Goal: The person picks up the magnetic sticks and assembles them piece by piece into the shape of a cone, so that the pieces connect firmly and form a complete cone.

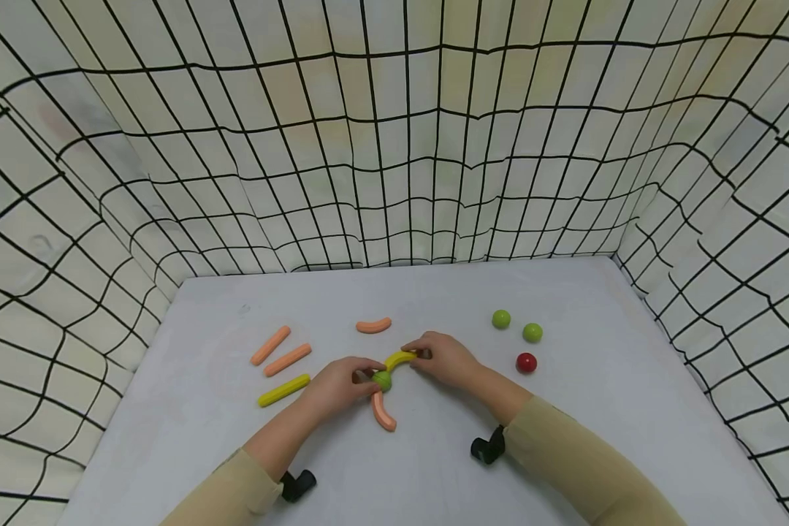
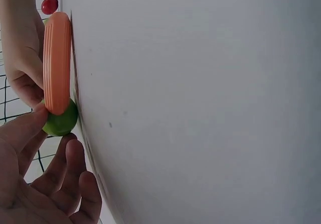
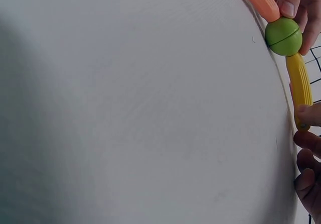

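Between the thumb and fingers of my left hand (image 1: 342,386) is a green ball (image 1: 382,380), held just at the table. A curved orange stick (image 1: 383,413) joins the ball on the near side, and a curved yellow stick (image 1: 399,359) meets it on the far right side. The yellow stick's far end is pinched by my right hand (image 1: 446,358). In the right wrist view the green ball (image 3: 284,36) shows a seam, with the yellow stick (image 3: 299,81) against it. The orange stick (image 2: 57,63) stands out from the ball in the left wrist view.
Left on the table (image 1: 454,482) lie two straight orange sticks (image 1: 271,345) and a straight yellow stick (image 1: 284,391). Another curved orange stick (image 1: 373,326) lies farther back. To the right sit two green balls (image 1: 501,319) and a red ball (image 1: 527,363). Black netting (image 1: 401,161) surrounds the table's back and sides.
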`<state>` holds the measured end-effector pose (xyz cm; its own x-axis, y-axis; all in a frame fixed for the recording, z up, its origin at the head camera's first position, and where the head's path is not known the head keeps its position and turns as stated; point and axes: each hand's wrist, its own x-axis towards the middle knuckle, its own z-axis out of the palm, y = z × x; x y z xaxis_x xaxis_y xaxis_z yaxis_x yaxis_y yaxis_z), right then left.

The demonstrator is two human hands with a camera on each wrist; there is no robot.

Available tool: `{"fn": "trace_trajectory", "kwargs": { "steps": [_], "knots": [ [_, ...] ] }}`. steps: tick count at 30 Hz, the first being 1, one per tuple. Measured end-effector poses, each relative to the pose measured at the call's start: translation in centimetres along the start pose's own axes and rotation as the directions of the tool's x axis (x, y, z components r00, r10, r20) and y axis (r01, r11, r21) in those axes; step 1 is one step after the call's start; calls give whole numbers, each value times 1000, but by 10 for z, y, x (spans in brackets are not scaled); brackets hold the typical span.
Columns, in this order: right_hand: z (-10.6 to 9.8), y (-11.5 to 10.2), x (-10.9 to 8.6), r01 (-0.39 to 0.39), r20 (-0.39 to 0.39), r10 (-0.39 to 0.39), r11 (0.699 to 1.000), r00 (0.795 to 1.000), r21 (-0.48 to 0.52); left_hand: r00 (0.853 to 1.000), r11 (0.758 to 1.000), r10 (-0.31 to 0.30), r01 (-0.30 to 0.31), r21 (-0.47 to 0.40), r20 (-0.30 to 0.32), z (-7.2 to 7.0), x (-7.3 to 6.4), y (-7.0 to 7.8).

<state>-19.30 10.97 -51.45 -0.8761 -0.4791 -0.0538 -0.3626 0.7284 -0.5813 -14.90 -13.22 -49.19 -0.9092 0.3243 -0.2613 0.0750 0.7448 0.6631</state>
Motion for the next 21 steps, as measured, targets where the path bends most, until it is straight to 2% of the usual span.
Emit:
{"fn": "trace_trajectory", "kwargs": {
  "steps": [21],
  "knots": [
    [4, -8, 11, 52, 24, -52, 999, 998, 13, 1000, 1000, 21, -21, -10, -8, 2, -14, -3]
  ]
}}
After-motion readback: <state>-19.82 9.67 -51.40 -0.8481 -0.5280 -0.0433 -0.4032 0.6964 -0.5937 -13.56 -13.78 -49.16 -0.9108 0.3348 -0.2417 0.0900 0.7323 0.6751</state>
